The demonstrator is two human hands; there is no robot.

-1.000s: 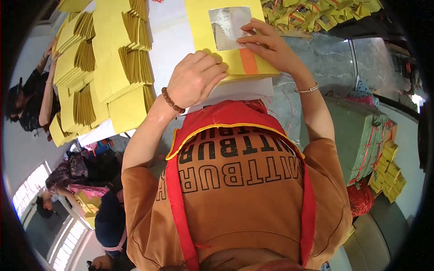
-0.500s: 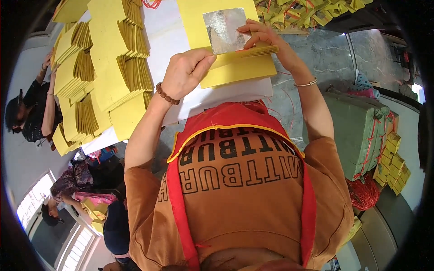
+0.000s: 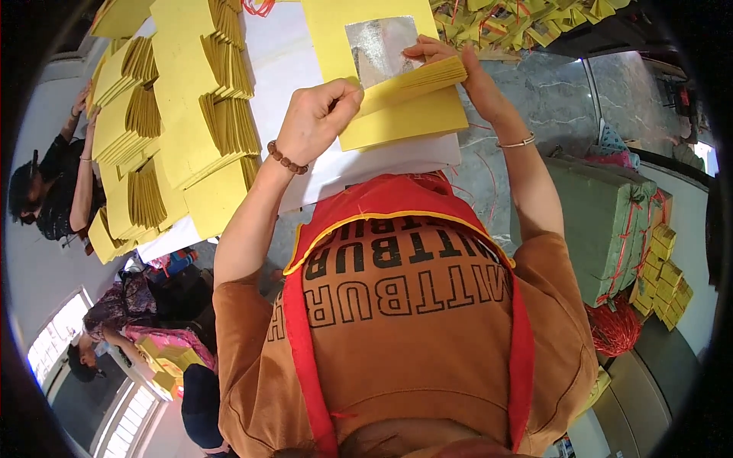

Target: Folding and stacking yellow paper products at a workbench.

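A folded bundle of yellow paper point(image 3: 416, 85) stands tilted between my two hands, its right end raised above its left. My left hand point(image 3: 324, 113) is closed, pinching the bundle's left end. My right hand point(image 3: 481, 90) grips the right end, with fingers behind it and the thumb at its edge. Beyond the bundle, a silver foil square point(image 3: 378, 47) lies on a yellow sheet point(image 3: 327, 42); its lower edge is hidden by the bundle. More yellow paper point(image 3: 412, 124) lies flat on the near side.
Rows of pleated yellow paper stacks point(image 3: 179, 99) cover the table's left. White paper point(image 3: 276, 76) shows between them and my work. Yellow folded pieces point(image 3: 527, 23) heap up beyond the right side. A green wrapped bale point(image 3: 592, 221) stands at right. Other people point(image 3: 57, 183) are at left.
My right hand has lifted the bundle's right end up and slightly away, so the folded paper now slants and hides the foil's lower edge. The left hand stays about in place.
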